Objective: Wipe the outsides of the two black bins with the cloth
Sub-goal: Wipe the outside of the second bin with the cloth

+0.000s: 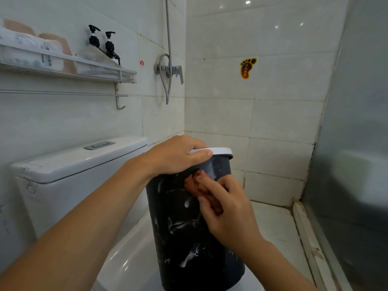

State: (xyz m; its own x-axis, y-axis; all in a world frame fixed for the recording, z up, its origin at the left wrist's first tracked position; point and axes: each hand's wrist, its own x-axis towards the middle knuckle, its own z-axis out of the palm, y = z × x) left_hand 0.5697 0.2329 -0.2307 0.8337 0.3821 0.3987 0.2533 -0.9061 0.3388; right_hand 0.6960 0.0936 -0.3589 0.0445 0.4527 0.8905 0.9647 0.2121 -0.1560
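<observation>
The black bin (pixel 195 227) stands upright at lower centre, left hand (pixel 178 156) gripping its rim, right hand (pixel 228 208) pressing the cloth (pixel 194 183) against its upper side.

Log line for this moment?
left hand grips bin rim | right hand presses cloth on bin side | wiping underway

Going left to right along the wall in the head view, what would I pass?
Wall shelf → pump bottles → small red sticker → shower valve → foot-shaped sticker → frosted glass panel.
</observation>
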